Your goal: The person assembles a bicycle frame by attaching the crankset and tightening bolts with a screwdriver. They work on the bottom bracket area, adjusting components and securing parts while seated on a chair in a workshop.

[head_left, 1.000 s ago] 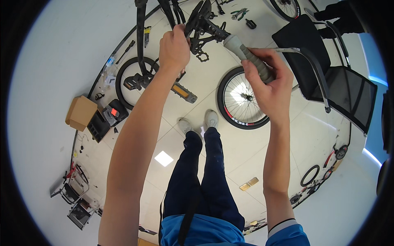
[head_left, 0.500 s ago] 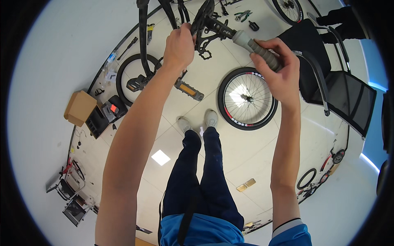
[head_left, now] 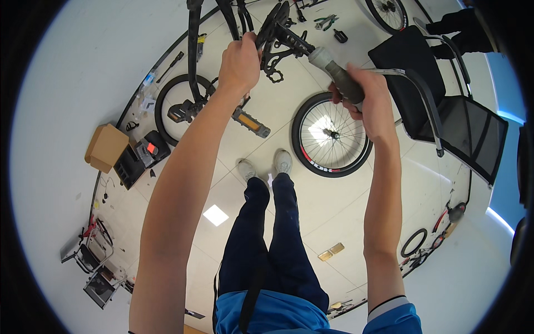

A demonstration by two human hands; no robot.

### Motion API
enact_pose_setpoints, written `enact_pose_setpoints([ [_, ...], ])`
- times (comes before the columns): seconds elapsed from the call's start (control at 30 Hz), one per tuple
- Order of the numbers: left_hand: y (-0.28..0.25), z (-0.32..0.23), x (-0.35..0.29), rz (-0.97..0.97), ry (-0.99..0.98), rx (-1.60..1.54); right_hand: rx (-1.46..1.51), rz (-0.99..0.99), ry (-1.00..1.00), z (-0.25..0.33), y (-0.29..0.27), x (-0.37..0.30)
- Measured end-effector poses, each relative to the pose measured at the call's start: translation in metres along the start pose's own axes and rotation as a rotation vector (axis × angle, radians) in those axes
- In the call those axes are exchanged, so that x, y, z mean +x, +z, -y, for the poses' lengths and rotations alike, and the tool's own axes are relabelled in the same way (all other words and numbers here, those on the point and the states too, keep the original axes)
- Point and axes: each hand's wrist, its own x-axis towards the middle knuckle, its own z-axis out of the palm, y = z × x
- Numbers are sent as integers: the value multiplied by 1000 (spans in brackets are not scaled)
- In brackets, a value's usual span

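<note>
Left hand grips the crank arm; right hand is wrapped around the wrench handle seated on the crankset. Crank looks still mounted; loosening seems unfinished.

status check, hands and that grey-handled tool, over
Left hand gripping the black bike part. Right hand closed on the grey-handled tool, its head at the part. Nothing between them.

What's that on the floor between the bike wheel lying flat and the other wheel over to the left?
In the head view, a black pedal with an orange reflector lies on the pale tiles between the flat wheel and the left wheel.
</note>
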Motion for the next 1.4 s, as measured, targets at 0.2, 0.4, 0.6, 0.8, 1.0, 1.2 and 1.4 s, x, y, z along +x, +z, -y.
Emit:
enact_pose_setpoints([
  [0.2,8,10,2,-50,135,79,74,117,-22,8,-8,-10],
  [0.4,4,-4,3,21,-139,-122,-252,-73,-414,-7,-5,-3],
  [0.6,5,0,0,-11,-22,-27,-16,81,-195,-8,-9,-3],
  [0.8,5,-1,1,-16,-83,-2,381,189,-33,1,-11,-5],
  [1.0,11,3,1,31,-19,29,631,345,213,-2,-21,-2],
  [1.2,13,4,-5,-11,80,75,1090,703,435,-18,-34,6],
  [1.4,11,7,-8,33,46,19,1053,870,546,-27,-46,18],
])
